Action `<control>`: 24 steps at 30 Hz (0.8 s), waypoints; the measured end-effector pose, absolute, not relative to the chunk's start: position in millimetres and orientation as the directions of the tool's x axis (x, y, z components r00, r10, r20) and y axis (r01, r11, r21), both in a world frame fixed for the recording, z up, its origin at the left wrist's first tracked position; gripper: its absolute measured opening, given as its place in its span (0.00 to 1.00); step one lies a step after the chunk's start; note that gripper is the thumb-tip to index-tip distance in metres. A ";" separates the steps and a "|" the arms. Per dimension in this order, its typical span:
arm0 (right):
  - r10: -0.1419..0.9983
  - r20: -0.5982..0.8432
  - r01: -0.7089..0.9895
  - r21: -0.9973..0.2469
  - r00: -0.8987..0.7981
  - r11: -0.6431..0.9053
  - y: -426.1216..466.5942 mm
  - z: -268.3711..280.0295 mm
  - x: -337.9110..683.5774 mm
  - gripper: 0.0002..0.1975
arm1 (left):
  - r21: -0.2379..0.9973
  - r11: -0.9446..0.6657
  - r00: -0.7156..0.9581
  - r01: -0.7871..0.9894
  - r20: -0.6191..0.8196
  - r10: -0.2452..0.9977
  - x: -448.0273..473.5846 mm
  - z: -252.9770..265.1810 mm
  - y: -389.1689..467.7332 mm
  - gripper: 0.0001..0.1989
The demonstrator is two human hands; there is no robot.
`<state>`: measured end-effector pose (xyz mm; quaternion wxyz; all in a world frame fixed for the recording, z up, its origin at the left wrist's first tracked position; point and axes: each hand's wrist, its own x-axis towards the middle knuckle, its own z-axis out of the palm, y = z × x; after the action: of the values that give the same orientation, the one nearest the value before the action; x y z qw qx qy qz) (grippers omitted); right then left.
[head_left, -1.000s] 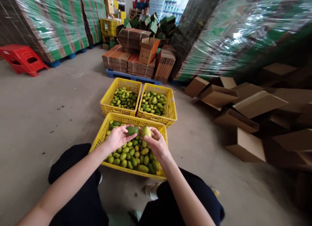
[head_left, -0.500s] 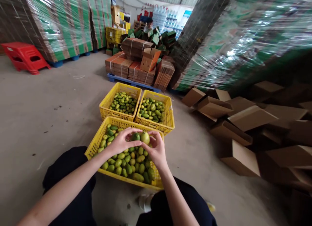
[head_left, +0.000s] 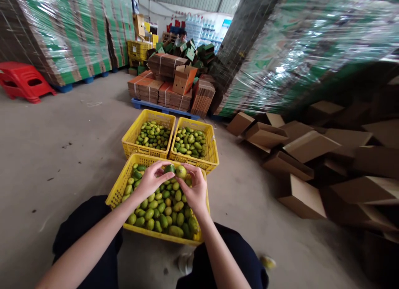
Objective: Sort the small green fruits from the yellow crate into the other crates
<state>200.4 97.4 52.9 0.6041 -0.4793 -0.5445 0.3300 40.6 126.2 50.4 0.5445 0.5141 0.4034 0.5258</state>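
Observation:
Between the thumb and fingers of my left hand (head_left: 150, 180) is a dark green, lemon-like fruit (head_left: 169, 168). My right hand (head_left: 195, 189) pinches a paler, yellow-green lemon-like fruit (head_left: 181, 171). The two fruits are held side by side, with the fingertips of both hands close together. Below them stands a yellow plastic crate (head_left: 116, 194) holding many oval green and yellowish fruits (head_left: 162, 208). Both hands are over this crate, and they hide part of its far side and the fruit there.
Beyond the near crate stand a left yellow crate (head_left: 126, 144) and a right yellow crate (head_left: 213, 150), both with fruit. Open cardboard boxes (head_left: 307, 197) crowd the right floor. Flattened cartons (head_left: 174, 99) lie on a blue pallet (head_left: 146, 104). A red stool (head_left: 29, 83) is at the left.
The view has shifted slightly, so the crates and background appear a little farther left. Both hands still hold their fruits over the near crate; the paler fruit looks slightly turned.

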 end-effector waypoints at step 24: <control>0.982 -0.168 -0.420 -0.900 0.081 -0.119 106.5 52.7 195.6 0.27 | 0.681 0.500 0.341 -0.535 -0.367 0.865 40.8 48.7 132.1 0.10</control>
<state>195.6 106.5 52.7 0.5842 -0.4464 -0.3148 0.6003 40.8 132.1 48.7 0.7866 0.2278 0.3624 0.4450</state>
